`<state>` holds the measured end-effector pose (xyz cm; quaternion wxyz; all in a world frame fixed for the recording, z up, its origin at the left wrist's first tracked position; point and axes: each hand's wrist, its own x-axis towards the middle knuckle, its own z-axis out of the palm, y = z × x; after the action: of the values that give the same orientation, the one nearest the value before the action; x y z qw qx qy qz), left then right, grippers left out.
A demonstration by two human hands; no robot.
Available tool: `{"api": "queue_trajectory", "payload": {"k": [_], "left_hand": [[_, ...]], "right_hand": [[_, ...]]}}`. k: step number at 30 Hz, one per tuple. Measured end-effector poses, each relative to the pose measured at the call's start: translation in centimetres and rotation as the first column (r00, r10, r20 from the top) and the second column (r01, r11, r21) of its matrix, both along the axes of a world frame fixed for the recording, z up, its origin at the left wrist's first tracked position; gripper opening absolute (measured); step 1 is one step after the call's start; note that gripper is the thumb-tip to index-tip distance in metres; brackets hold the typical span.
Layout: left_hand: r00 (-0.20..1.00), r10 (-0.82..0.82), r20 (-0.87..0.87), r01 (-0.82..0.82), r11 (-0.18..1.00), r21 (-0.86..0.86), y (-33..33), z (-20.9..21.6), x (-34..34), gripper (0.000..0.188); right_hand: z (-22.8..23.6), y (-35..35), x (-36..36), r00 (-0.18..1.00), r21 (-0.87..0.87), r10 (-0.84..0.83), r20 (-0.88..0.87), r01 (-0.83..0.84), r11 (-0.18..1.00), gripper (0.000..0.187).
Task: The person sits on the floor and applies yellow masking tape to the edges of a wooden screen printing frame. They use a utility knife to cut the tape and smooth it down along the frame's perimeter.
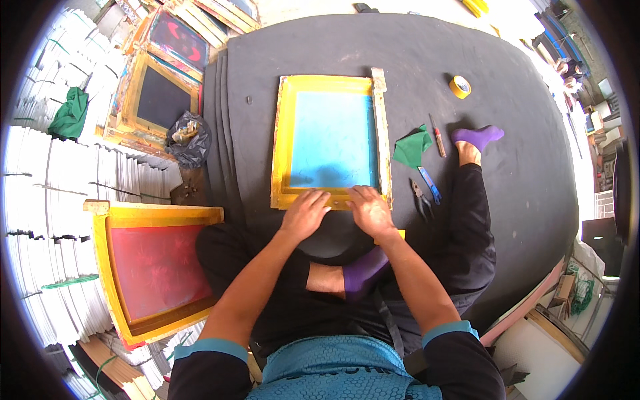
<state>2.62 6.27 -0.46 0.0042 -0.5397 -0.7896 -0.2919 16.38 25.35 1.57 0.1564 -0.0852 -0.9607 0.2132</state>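
A screen printing frame (285, 133) with blue mesh and yellow tape along its sides lies on the dark mat in front of me. At its near edge, my left hand (305, 213) presses bent fingers onto the taped bar, left of the middle. Just beside it, my right hand (371, 212) has its fingers curled over the same bar, towards the right corner. A small gap separates the hands. Their undersides are hidden, so any tape end beneath them cannot be made out. A bare wooden strip (381, 127) runs along the frame's right side.
Right of the frame lie a green cloth (413, 147), a screwdriver (438, 136), a blue cutter knife (430, 185), pliers (421, 199) and a yellow tape roll (460, 87). A red-mesh frame (160, 270) leans at my left, near paper stacks (67, 170) and a black bag (189, 139).
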Motion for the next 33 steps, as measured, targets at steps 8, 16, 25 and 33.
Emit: {"api": "queue_trajectory", "payload": {"k": [8,16,25,33], "left_hand": [[0.996,0.029,0.079,-0.021,0.994,-0.103,0.7,-2.9,0.4,0.034],[0.991,-0.003,0.134,0.024,0.986,-0.162,-2.2,-3.0,-2.1,0.031],[0.988,-0.078,-0.131,0.055,0.984,-0.171,-4.9,-0.1,-6.4,0.025],[0.975,-0.087,-0.203,0.014,0.942,-0.336,-6.1,-0.1,-7.3,0.023]], "right_hand": [[-2.7,-2.0,-0.6,0.991,-0.081,-0.055,0.12,0.065,0.995,0.026],[-2.7,1.6,2.3,0.948,-0.094,-0.046,0.316,0.08,0.992,0.029],[1.3,5.9,2.9,0.99,0.036,-0.103,0.099,0.1,0.994,0.018],[-2.2,5.2,4.1,0.924,0.064,-0.166,0.346,0.153,0.986,0.017]]}}
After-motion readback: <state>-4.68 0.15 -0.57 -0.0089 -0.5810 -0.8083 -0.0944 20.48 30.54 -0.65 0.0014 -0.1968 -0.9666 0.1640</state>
